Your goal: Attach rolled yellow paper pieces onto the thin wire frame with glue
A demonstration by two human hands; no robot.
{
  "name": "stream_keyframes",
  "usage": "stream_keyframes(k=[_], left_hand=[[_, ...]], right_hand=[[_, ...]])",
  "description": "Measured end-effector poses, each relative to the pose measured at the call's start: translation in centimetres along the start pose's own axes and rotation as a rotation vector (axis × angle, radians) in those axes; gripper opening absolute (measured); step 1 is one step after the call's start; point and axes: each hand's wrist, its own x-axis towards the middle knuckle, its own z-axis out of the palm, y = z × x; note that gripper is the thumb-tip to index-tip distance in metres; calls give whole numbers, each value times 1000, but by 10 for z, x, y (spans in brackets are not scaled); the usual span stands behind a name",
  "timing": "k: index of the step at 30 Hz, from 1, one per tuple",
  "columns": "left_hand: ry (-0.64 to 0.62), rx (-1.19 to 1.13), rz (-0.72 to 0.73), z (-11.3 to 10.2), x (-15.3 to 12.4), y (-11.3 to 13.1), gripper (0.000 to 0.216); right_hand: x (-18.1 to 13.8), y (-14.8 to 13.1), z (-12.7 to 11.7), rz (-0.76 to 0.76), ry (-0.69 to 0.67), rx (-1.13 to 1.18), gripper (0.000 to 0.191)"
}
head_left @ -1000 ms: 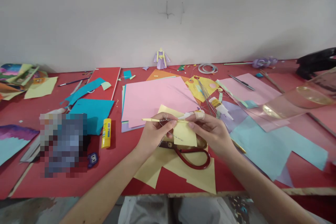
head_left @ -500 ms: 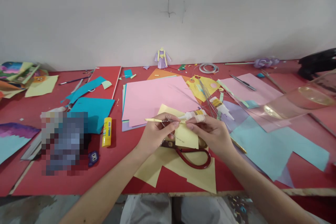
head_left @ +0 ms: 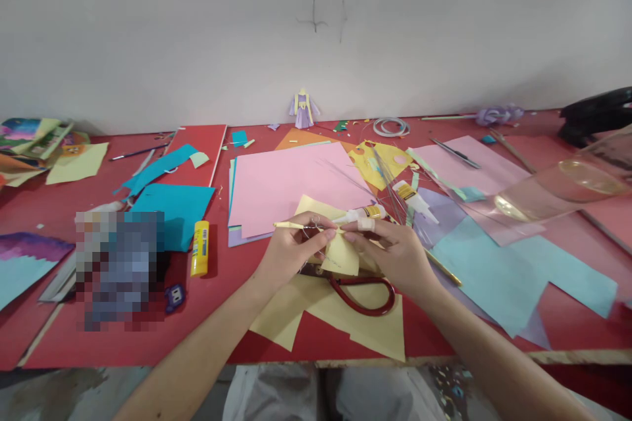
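Just above the table, my left hand (head_left: pixel 291 250) pinches a twisted wire frame (head_left: pixel 315 226). The frame has a small loop, and a thin roll of pale yellow paper covers its left end. My right hand (head_left: pixel 395 250), with a white wrap on one finger, has its fingertips closed on a pale yellow paper piece (head_left: pixel 342 256). The paper hangs beside the wire, between both thumbs. Under my hands lie red-handled scissors (head_left: pixel 365 309), partly covered. A white glue bottle (head_left: pixel 372 212) lies right behind my fingers.
Pink sheets (head_left: pixel 286 184) lie beyond my hands. A yellow glue stick (head_left: pixel 200 248) and teal paper (head_left: pixel 172 210) are at left. To the right are another glue bottle (head_left: pixel 412 194), light blue paper (head_left: pixel 498 283) and a clear cup (head_left: pixel 543 191). A small paper figure (head_left: pixel 303 110) stands by the wall.
My right hand has shifted slightly left toward the left hand. The hanging yellow paper has moved left with it and tilted. My left hand stays nearly in place, gripping the wire.
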Motion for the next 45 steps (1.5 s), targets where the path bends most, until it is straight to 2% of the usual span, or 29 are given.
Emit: stream_keyframes(k=[8, 13, 23, 31, 40, 45], left_hand=[[1, 66, -24, -3, -1, 3, 30], [1, 204, 68, -1, -2, 5, 23], [57, 332, 197, 2, -6, 11, 17], [68, 300, 196, -1, -5, 13, 15], [64, 264, 146, -4, -3, 10, 19], [29, 280, 120, -6, 0, 7, 24]], right_hand=[[-1, 3, 1, -113, 30, -128, 13], [-1, 1, 1, -164, 12, -125, 10], [0, -2, 0, -128, 9, -94, 13], [1, -3, -2, -50, 42, -49, 16], [-1, 0, -3, -175, 54, -125, 14], [0, 3, -2, -193, 41, -189, 13]])
